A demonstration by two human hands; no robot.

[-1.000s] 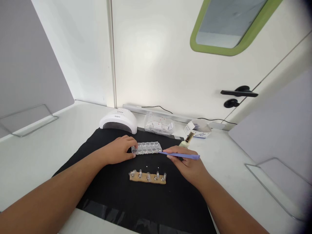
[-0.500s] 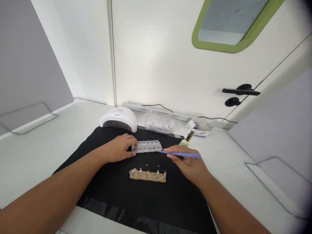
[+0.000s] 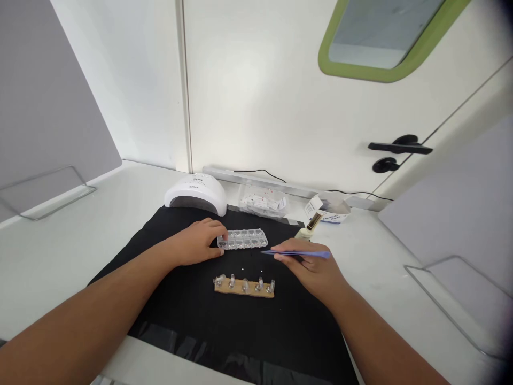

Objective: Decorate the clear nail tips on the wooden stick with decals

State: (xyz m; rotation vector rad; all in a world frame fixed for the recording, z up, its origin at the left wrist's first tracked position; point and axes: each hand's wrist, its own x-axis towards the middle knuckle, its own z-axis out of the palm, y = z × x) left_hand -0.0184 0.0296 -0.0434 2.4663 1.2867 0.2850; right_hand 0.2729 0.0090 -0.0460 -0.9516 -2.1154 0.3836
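Observation:
My left hand (image 3: 202,241) grips the left end of a clear compartment case (image 3: 244,239), thumb at its near edge and fingers over its top. Small shiny pieces sit in the compartments. In my right hand (image 3: 306,259) is a pair of purple-blue tweezers (image 3: 298,253), pinched between thumb and fingers, tip pointing left just below the case's right end. Whether the tip holds anything is too small to tell. Nearer me lies a tan strip (image 3: 244,287) with several clear nail tips on stands. Two tiny bright specks lie on the black mat (image 3: 240,331) between case and strip.
A white nail lamp (image 3: 196,193) stands at the back left. Behind the case are a clear box of packets (image 3: 263,201) and an open carton of alcohol pads (image 3: 331,208). A gold-capped bottle (image 3: 315,222) stands just behind my right hand. Wire stands flank the white table.
The tweezers' tip has come slightly away from the case's near edge, toward me. My left hand stays on the case. The whole view has shifted a little.

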